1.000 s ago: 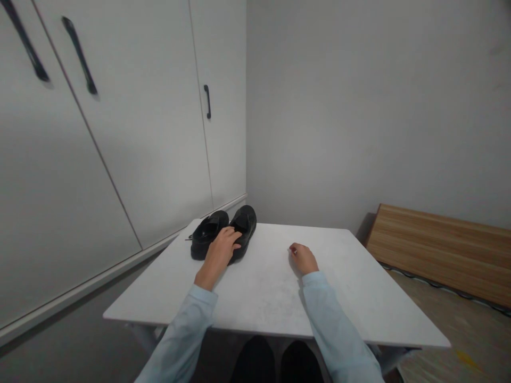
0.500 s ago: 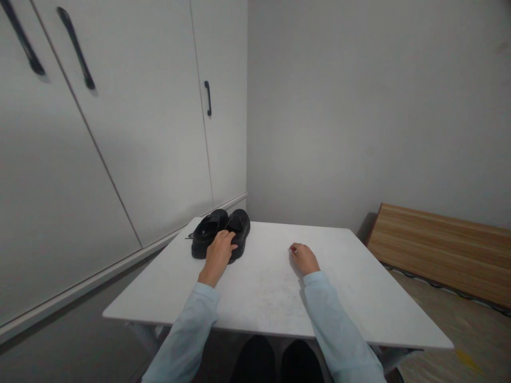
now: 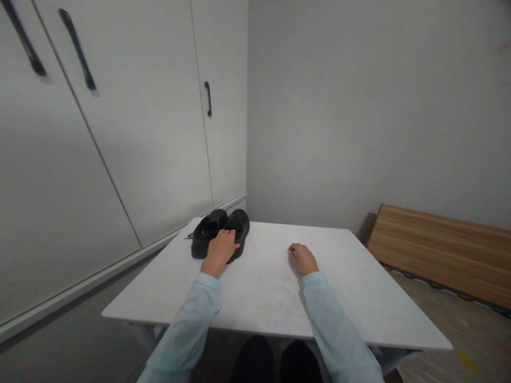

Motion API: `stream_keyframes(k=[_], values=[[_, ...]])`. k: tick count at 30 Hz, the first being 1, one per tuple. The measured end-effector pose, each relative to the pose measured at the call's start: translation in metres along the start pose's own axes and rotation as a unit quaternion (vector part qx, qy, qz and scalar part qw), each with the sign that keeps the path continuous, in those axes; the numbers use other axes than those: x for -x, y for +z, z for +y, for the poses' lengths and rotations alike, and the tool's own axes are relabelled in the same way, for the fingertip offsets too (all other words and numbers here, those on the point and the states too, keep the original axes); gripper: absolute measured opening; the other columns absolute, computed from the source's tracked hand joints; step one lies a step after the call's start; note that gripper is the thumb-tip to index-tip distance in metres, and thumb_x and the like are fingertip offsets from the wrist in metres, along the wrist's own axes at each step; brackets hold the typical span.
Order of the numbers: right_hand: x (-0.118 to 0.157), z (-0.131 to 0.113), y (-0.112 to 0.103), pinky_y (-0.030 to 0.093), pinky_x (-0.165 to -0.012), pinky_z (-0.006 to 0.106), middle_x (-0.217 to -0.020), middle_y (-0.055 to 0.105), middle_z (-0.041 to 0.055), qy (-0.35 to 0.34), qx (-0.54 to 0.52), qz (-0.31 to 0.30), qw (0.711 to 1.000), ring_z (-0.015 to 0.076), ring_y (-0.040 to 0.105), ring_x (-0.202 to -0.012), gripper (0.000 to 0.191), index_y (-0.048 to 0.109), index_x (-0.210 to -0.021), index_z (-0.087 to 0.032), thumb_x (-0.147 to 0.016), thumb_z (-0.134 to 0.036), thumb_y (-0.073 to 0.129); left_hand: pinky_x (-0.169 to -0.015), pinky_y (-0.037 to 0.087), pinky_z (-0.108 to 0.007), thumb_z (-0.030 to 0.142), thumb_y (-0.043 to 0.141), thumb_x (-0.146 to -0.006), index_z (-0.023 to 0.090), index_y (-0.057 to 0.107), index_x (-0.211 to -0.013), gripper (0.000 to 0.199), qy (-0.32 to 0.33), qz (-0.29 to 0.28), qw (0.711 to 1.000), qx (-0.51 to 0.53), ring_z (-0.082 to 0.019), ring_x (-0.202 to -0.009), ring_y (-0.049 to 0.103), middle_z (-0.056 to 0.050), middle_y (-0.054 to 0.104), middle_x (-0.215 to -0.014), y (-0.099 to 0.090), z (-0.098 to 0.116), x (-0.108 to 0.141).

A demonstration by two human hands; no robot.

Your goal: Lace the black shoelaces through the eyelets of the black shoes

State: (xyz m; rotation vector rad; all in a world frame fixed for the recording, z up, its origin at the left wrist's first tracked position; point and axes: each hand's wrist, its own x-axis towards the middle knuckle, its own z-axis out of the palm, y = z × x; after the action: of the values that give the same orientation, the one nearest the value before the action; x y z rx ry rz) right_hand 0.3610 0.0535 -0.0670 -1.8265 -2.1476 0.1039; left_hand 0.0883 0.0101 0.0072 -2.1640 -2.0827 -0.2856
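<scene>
Two black shoes stand side by side at the far left of the white table [image 3: 263,298], toes pointing away. My left hand [image 3: 221,249] is closed at the heel end of the right-hand shoe [image 3: 241,226] and covers part of it. Its fingertips are partly hidden against the shoe's opening. Just left of it is the other shoe [image 3: 202,242], a lace end sticking out on its outer side. My right hand [image 3: 304,257] rests on the tabletop to the right, fingers curled together; whether anything small is between the fingertips cannot be made out.
White cabinets [image 3: 159,133] with dark handles line the left side. A grey wall [image 3: 339,117] rises behind the table. On the right, a wood-grain panel [image 3: 435,250] sits low by the floor. My knees [image 3: 255,361] are under the table's front edge.
My left hand has shifted slightly to the right against the shoe. My right hand has hardly moved, and both shoes stay in place.
</scene>
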Motion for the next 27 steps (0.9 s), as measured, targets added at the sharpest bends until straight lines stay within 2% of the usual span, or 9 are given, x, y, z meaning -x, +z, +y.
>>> stream_keyframes(k=[3,7,9,12,16,19,23,27], values=[[0.0,-0.001,-0.001,0.039,-0.081,0.023,-0.105,0.068,0.0071,0.0,-0.001,-0.003,1.0,0.0179,0.058,-0.102,0.025,0.065,-0.103,-0.019,-0.084,-0.012,0.05,-0.083,0.048,-0.04,0.032,0.06,-0.086,0.015,0.057,-0.111,0.03,-0.011,0.002,1.0,-0.019,-0.029,-0.11,0.055,-0.014,0.063,-0.11,-0.009,0.01,0.0],[0.001,-0.001,-0.001,0.039,-0.082,0.024,-0.106,0.068,0.0075,-0.001,-0.006,-0.002,1.0,0.0186,0.058,-0.102,0.026,0.065,-0.103,-0.018,-0.084,-0.011,0.049,-0.09,0.041,-0.047,0.031,0.059,-0.086,0.016,0.057,-0.112,0.03,0.01,0.07,0.997,-0.026,-0.031,-0.105,0.056,-0.013,0.063,-0.108,-0.016,0.03,0.004],[0.002,-0.002,-0.002,0.039,-0.082,0.024,-0.106,0.068,0.0077,-0.003,-0.01,0.0,1.0,0.0188,0.058,-0.102,0.025,0.065,-0.103,-0.019,-0.084,-0.011,0.05,-0.09,0.04,-0.045,0.03,0.059,-0.086,0.016,0.057,-0.111,0.029,0.038,0.088,0.995,-0.002,-0.03,-0.103,0.057,-0.014,0.063,-0.106,-0.017,0.044,0.007],[0.001,-0.001,0.0,0.039,-0.083,0.024,-0.105,0.068,0.0079,-0.009,-0.018,0.003,1.0,0.0192,0.058,-0.102,0.024,0.065,-0.102,-0.019,-0.084,-0.012,0.051,-0.085,0.042,-0.039,0.028,0.057,-0.088,0.016,0.059,-0.105,0.021,0.094,0.074,0.991,0.051,-0.028,-0.099,0.059,-0.013,0.064,-0.101,-0.013,0.069,0.01],[-0.001,0.0,0.002,0.039,-0.084,0.024,-0.105,0.068,0.0084,-0.018,-0.035,0.007,0.999,0.0186,0.058,-0.102,0.025,0.065,-0.102,-0.018,-0.083,-0.01,0.052,-0.082,0.045,-0.035,0.029,0.055,-0.089,0.017,0.059,-0.103,0.019,0.174,0.044,0.979,0.095,-0.026,-0.098,0.06,-0.011,0.064,-0.1,0.009,0.099,0.011],[-0.003,0.001,0.004,0.039,-0.085,0.023,-0.105,0.068,0.0083,-0.037,-0.057,0.008,0.998,0.0173,0.059,-0.101,0.026,0.065,-0.102,-0.017,-0.081,-0.008,0.051,-0.083,0.046,-0.035,0.026,0.051,-0.09,0.018,0.058,-0.109,0.021,0.195,0.033,0.973,0.119,-0.024,-0.099,0.06,-0.01,0.063,-0.104,0.033,0.113,0.011],[-0.004,0.002,0.005,0.041,-0.085,0.022,-0.102,0.068,0.0069,-0.059,-0.082,0.006,0.995,0.0153,0.061,-0.096,0.025,0.064,-0.101,-0.016,-0.081,-0.008,0.052,-0.09,0.046,-0.033,0.021,0.048,-0.091,0.018,0.057,-0.114,0.025,0.226,0.011,0.958,0.176,-0.022,-0.105,0.059,-0.01,0.062,-0.11,0.061,0.116,0.009],[-0.004,0.003,0.006,0.041,-0.084,0.022,-0.101,0.069,0.007,-0.072,-0.088,0.004,0.994,0.0155,0.061,-0.096,0.025,0.065,-0.101,-0.016,-0.08,-0.007,0.053,-0.094,0.045,-0.032,0.02,0.049,-0.09,0.018,0.056,-0.116,0.027,0.258,0.004,0.941,0.22,-0.02,-0.105,0.058,-0.009,0.062,-0.11,0.073,0.112,0.008]])
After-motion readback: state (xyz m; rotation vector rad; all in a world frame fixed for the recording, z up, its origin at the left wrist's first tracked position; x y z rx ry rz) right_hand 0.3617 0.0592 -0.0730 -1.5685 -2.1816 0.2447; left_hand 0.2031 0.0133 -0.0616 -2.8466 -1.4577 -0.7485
